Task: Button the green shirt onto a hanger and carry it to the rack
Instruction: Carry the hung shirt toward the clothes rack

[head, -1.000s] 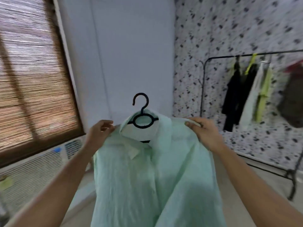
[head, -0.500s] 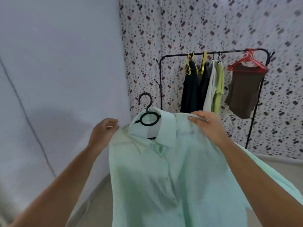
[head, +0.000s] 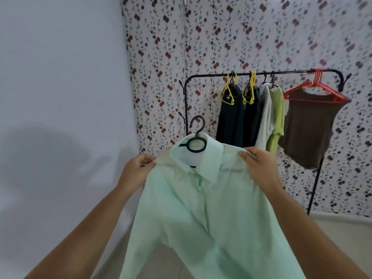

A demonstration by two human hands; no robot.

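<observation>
My left hand (head: 136, 170) pinches one shoulder of the shirt (head: 201, 218) and my right hand (head: 259, 168) grips the other. Together they hold it up before me on its black hanger (head: 196, 141). The rack (head: 281, 73) stands beyond, against the flowered wall (head: 161, 57), hung with clothes (head: 231, 121).

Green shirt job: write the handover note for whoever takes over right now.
Left hand: pinches one shoulder of the pale green button-up shirt.
Right hand: grips the other shoulder.
The shirt hangs on the black plastic hanger, hook free, held up in the air short of the black metal clothes rack.
Done: shirt on hanger, front looks closed.
Left: walk to the rack and hook the hanger on the rail; the stretch left of the yellow hangers looks free.
</observation>
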